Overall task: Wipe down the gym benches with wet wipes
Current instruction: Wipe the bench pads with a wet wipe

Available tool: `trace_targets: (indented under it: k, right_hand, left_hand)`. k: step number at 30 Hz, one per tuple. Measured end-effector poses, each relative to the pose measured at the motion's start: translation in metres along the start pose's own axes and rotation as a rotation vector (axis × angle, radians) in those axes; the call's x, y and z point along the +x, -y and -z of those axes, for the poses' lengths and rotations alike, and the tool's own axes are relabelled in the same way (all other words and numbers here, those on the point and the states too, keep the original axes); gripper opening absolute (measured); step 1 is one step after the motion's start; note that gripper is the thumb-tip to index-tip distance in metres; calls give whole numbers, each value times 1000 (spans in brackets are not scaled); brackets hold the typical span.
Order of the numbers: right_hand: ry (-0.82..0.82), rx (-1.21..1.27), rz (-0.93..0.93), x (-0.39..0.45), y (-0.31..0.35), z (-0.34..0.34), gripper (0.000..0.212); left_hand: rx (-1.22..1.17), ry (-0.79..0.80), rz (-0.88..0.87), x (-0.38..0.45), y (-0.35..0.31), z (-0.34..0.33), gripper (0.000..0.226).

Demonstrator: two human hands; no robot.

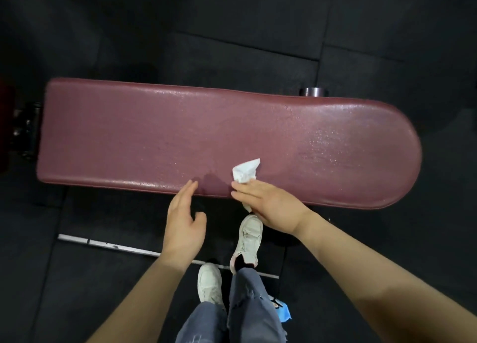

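A long maroon padded gym bench (180, 136) lies across the view, its rounded end to the right, with a wet sheen on the right half. My right hand (268, 206) rests on the near edge of the bench and holds a crumpled white wet wipe (244, 172), which sticks out past my fingertips onto the pad. My left hand (184, 224) hovers just in front of the near edge, fingers apart, holding nothing.
Black rubber floor tiles surround the bench. A metal floor bar (108, 244) of the frame runs under my hands. My white sneakers (249, 237) and jeans stand close to the bench; a blue packet (282, 310) lies by my right leg. A metal peg (311, 92) shows behind the bench.
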State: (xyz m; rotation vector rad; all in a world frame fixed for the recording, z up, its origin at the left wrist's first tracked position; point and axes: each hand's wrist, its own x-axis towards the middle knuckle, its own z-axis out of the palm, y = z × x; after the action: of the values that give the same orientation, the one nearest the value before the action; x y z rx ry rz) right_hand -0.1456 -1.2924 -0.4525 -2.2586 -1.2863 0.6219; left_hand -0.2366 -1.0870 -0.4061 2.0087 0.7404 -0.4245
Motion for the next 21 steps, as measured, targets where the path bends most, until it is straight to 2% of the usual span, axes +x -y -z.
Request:
trace_targets:
  k: [2,6,9,11,14,15,17,19,21]
  right_hand:
    - [20,31,29,3,-7,1,59]
    - [118,92,13,13,-16,6,59]
    - [100,53,116,23,-35,13,46]
    - [106,-57,222,36,-43,22,33]
    - [207,-172,324,64,-52,40,15]
    - [185,-170,317,78,-63,50,17]
    - [50,-154,194,104,-84,73,19]
    - [-211,-202,-70,127,-109,90,3]
    - [-450,-131,-375,135,-124,97,9]
  left_hand:
    - [34,-10,-22,6,-5,-1,68]
    - [10,-32,7,19,-18,-5,68]
    - [2,-50,-1,30,-24,-11,68]
    - [-4,-66,-9,35,-26,-14,68]
    - [-33,-66,13,40,-28,-15,67]
    - [-45,-65,15,41,-28,-15,68]
    - [-46,-62,-8,44,-29,-14,70]
    - [-14,-42,-36,48,-29,-14,71]
    - [8,-18,-46,51,-32,-15,71]
